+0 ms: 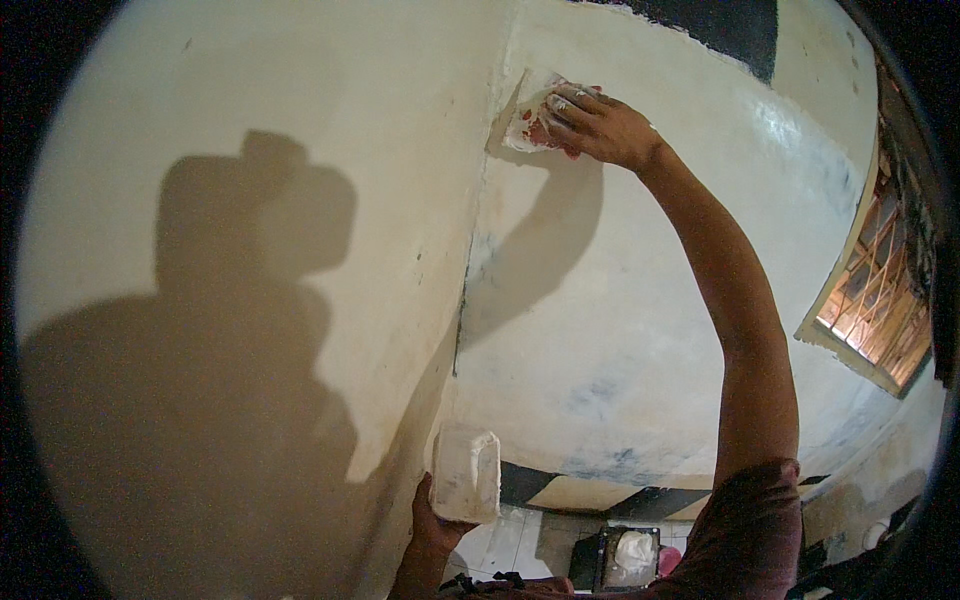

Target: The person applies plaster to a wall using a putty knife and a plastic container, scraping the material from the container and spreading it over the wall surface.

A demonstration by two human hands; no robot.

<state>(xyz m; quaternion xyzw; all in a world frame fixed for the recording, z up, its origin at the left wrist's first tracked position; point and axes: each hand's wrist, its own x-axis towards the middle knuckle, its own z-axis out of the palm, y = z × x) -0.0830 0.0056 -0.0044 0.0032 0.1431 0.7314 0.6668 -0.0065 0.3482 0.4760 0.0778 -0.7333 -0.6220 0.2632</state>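
My right hand point(605, 128) is raised high against the wall, with its fingers wrapped over a putty spreader point(528, 125). The spreader is white-smeared with red patches and lies at the wall corner. White paste coats several of these fingers. Low in the view, my left hand point(438, 528) grips the bottom of a pale rectangular putty board point(462, 475), held up near the corner. Thick white putty point(490, 452) clings along the board's right edge. Part of the left hand is hidden behind the board.
Two off-white walls meet at a cracked corner line point(464, 300). A barred window point(875, 280) opens at the right. Below, a black tray point(606, 575) holding a white lump and a pink item point(669, 560) stand by the tiled floor point(510, 545). My shadow point(230, 320) covers the left wall.
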